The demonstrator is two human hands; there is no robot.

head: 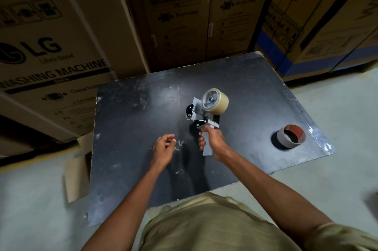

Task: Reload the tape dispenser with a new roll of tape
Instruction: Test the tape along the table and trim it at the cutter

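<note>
My right hand [212, 140] grips the grey handle of the tape dispenser [201, 116] and holds it above the black board [131, 119]. A full roll of clear tape [215, 101] sits on the dispenser's wheel, at the far end from me. My left hand [164, 147] hovers to the left of the handle with its fingers loosely curled and nothing in it. An empty cardboard tape core [291, 136], grey outside and reddish inside, lies on the right part of the board.
Large cardboard washing-machine boxes [61, 50] stand along the far and left sides. More boxes with blue bands [306, 31] stand at the right. The board rests on a low cardboard box [75, 177] over a pale floor.
</note>
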